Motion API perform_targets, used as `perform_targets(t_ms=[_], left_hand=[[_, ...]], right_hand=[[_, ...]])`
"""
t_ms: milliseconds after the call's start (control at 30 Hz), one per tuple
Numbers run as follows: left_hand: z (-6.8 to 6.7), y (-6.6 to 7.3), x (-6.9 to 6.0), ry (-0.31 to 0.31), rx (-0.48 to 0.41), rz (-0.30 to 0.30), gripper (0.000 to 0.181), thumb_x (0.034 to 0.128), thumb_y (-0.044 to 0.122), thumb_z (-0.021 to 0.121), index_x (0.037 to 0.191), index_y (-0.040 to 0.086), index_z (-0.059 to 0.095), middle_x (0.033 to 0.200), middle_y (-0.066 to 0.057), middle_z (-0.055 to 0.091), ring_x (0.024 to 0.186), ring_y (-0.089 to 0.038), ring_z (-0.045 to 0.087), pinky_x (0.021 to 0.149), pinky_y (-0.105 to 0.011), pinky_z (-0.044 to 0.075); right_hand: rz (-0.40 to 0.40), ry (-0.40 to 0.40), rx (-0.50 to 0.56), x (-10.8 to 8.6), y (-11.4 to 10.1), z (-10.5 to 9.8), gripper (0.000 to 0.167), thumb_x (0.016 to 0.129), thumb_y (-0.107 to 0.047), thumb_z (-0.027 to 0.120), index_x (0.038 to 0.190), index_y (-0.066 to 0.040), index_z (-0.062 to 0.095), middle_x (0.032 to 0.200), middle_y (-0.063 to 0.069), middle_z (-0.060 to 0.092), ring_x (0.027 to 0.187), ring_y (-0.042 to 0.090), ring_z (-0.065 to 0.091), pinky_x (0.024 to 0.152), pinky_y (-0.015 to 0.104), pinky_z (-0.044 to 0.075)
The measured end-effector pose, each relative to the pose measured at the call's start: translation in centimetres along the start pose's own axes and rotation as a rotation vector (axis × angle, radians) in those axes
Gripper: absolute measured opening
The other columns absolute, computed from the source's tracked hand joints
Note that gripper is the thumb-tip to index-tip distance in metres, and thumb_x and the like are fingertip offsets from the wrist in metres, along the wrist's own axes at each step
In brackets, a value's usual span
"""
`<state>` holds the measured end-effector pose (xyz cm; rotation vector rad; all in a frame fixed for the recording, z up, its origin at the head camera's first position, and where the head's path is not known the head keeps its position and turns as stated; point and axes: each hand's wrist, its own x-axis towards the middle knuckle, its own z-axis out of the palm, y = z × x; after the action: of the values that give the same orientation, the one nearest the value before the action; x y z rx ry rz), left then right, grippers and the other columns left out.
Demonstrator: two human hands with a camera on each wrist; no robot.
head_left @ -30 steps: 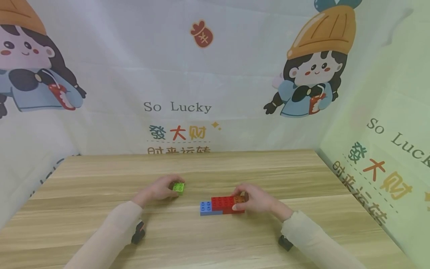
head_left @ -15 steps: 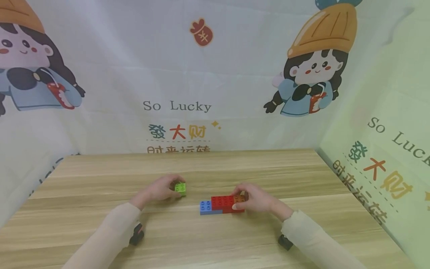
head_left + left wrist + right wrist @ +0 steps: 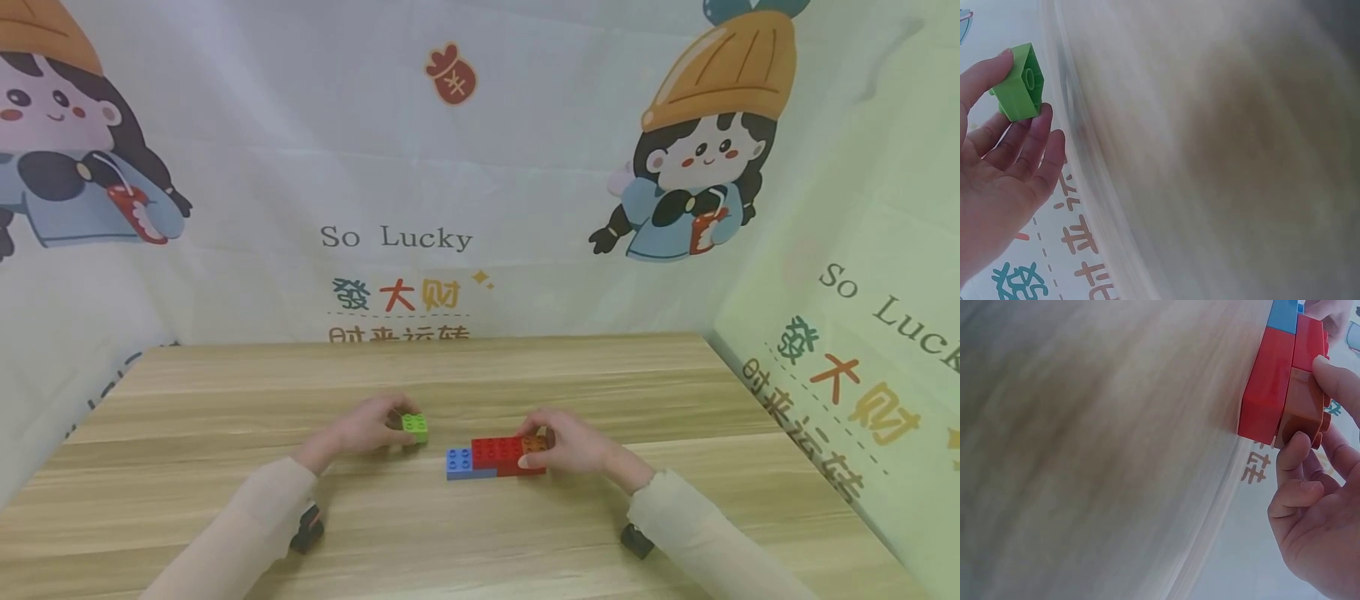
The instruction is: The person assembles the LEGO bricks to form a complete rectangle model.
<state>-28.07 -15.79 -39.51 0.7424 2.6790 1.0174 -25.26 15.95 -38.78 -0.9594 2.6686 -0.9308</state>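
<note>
My left hand [image 3: 367, 425] pinches a small lime-green toy brick [image 3: 415, 427] between thumb and fingers. In the left wrist view the hollow underside of the green brick [image 3: 1021, 84] shows. To its right, a joined row of toy bricks lies on the table. A blue brick [image 3: 459, 460] forms its left end, with a red brick [image 3: 495, 450] on top in the middle. At the right end my right hand [image 3: 576, 442] grips a brown brick [image 3: 1302, 403], thumb near its seam with the upper red brick [image 3: 1310, 344]. Under these sits another red brick [image 3: 1269, 381].
The bricks are on a wood-grain table [image 3: 420, 542]. A printed white cloth [image 3: 525, 208] hangs behind the table and along both sides. Dark wrist devices [image 3: 637, 542] show below both sleeves.
My left hand has moved the green brick to the right and slightly nearer, closer to the joined bricks. The right hand and the joined bricks have stayed in place.
</note>
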Motion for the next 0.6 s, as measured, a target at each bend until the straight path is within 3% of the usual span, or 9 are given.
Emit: perform_targets(t_ms=[333, 600], left_hand=[[0.26, 0.35, -0.02, 0.001, 0.011, 0.098, 0.038, 0.0767, 0.023, 0.068, 0.107, 0.003, 0.055, 0.094, 0.0, 0.057, 0.089, -0.019, 0.053, 0.078, -0.034, 0.045], [0.65, 0.85, 0.03, -0.001, -0.009, 0.128, 0.038, 0.0771, 0.024, 0.067, 0.108, 0.004, 0.055, 0.095, 0.001, 0.056, 0.09, -0.017, 0.052, 0.078, -0.032, 0.045]], right_hand=[[0.004, 0.011, -0.018, -0.01, 0.02, 0.06, 0.03, 0.077, -0.028, 0.068, 0.1, -0.013, 0.058, 0.089, -0.007, 0.052, 0.065, 0.01, 0.045, 0.057, 0.026, 0.041], [-0.01, 0.014, -0.021, 0.02, 0.14, 0.09, 0.029, 0.077, -0.028, 0.068, 0.1, -0.013, 0.058, 0.088, -0.008, 0.052, 0.065, 0.01, 0.044, 0.057, 0.027, 0.04]])
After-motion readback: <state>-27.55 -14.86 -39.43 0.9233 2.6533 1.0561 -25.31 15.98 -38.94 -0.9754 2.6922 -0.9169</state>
